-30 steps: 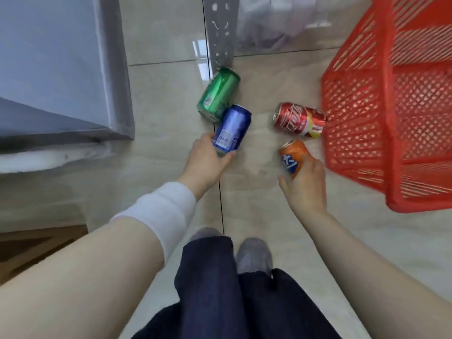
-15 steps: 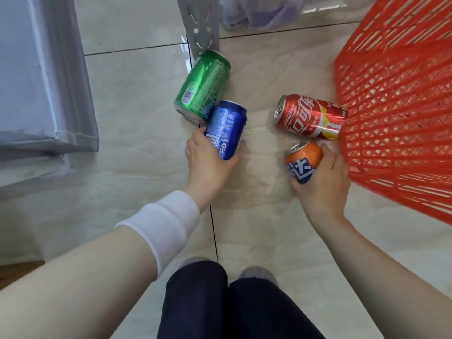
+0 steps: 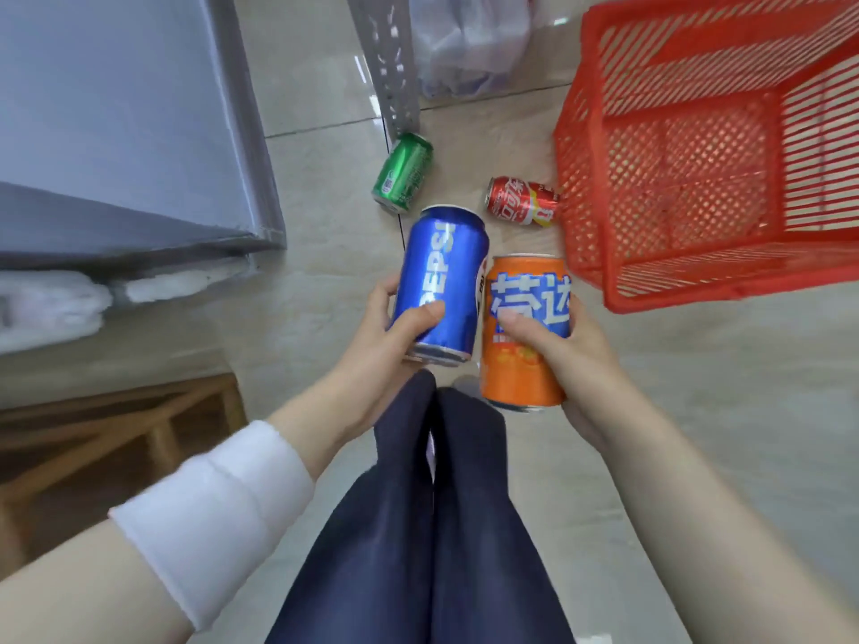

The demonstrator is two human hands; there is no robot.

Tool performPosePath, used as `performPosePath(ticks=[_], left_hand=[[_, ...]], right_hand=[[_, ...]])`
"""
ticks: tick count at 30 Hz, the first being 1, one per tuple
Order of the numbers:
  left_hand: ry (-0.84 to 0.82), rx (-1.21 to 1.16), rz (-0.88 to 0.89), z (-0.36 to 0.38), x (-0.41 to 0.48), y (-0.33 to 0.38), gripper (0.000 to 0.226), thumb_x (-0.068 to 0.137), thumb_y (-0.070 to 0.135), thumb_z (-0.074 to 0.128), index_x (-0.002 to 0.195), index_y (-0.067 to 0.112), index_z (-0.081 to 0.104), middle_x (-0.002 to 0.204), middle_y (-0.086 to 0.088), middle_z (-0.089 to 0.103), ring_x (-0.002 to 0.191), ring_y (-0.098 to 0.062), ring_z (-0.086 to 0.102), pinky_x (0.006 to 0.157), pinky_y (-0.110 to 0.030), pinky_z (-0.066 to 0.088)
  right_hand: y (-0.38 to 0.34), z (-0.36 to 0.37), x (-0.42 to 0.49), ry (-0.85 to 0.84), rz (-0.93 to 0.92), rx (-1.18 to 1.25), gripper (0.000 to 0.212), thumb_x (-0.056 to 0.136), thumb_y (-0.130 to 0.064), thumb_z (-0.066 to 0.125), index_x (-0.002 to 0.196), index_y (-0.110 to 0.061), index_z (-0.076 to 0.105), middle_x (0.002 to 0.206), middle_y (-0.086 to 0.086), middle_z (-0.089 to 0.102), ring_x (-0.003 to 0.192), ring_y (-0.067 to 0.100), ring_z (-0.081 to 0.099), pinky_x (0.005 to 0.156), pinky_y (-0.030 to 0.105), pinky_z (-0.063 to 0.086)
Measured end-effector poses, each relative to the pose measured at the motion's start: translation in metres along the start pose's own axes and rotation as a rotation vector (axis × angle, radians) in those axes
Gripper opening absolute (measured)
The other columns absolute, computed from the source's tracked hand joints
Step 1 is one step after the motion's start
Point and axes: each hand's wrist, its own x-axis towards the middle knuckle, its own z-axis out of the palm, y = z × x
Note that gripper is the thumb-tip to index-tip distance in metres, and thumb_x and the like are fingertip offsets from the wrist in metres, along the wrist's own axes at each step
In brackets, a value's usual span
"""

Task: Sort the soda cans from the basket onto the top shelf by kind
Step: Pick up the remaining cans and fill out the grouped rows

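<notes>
Soda cans are split: the left hand [image 3: 372, 346] grips the blue can [image 3: 439, 283] and the right hand [image 3: 571, 360] the orange can [image 3: 523, 332], both held above the floor, while the green can [image 3: 403, 178] and red can [image 3: 520, 200] lie near the basket [image 3: 697, 271]. Hold both hands firm and set each can in its own spot on the top shelf.

The floor [image 3: 697, 364] is laid with glossy beige tiles of a faint marbled pattern, and dark grout lines [image 3: 325, 127] cross it near the top. At the top edge a clear, crumpled plastic bag [image 3: 469, 48] lies on the tiles; what it holds is too blurred to tell. At the lower left stands a wooden frame [image 3: 116, 425] of light slats with dark gaps between them. Above it, at the left edge, lies something white and crumpled [image 3: 51, 304], perhaps cloth or foam. Dark navy trousers [image 3: 418, 527] fill the lower middle, both legs pressed together.
</notes>
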Motion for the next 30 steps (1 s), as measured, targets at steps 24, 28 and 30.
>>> performPosePath(ticks=[24,28,30], left_hand=[[-0.217,0.484,0.597,0.274,-0.425,0.185,0.068,0.057,0.037,0.075,0.117,0.022,0.049,0.104,0.008,0.067,0.094,-0.007,0.066,0.073,-0.017,0.052],[-0.179,0.465,0.677,0.32,-0.437,0.181,0.058,0.061,0.027,0.077,0.112,0.028,0.05,0.1,0.014,0.069,0.096,-0.005,0.065,0.074,-0.017,0.051],[-0.175,0.441,0.704,0.339,-0.441,0.179,0.06,0.057,0.035,0.075,0.111,0.03,0.052,0.103,0.011,0.069,0.097,-0.008,0.065,0.075,-0.019,0.051]], right_hand=[[-0.291,-0.123,-0.444,0.129,-0.598,0.132,0.058,0.05,-0.043,0.075,0.101,-0.025,0.053,0.097,-0.005,0.069,0.091,0.012,0.067,0.081,0.037,0.055],[-0.312,-0.164,-0.454,0.079,-0.668,0.104,0.059,0.052,-0.043,0.075,0.103,-0.024,0.053,0.099,-0.004,0.069,0.091,0.009,0.067,0.079,0.03,0.055],[-0.322,-0.181,-0.457,0.064,-0.692,0.098,0.06,0.052,-0.043,0.075,0.105,-0.023,0.053,0.1,-0.003,0.068,0.092,0.009,0.067,0.079,0.029,0.054]])
